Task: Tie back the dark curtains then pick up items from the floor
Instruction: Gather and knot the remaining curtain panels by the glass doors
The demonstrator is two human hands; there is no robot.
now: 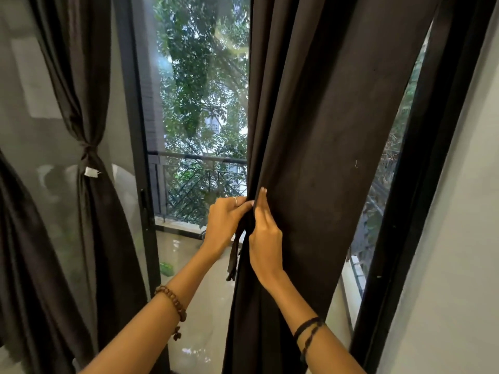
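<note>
Two hands work at the edge of a dark curtain.

The right curtain (318,157) hangs loose by the window. The left hand (225,220) curls its fingers round the curtain's left edge and a dark strap (233,257) that dangles down. The right hand (266,238) lies flat on the cloth, fingers straight. Far left, another curtain (86,130) is already tied in the middle.

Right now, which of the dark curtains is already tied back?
The left curtain, cinched at its middle by a knotted tie with a white tag. The right curtain hangs loose, both hands at its edge.
</note>
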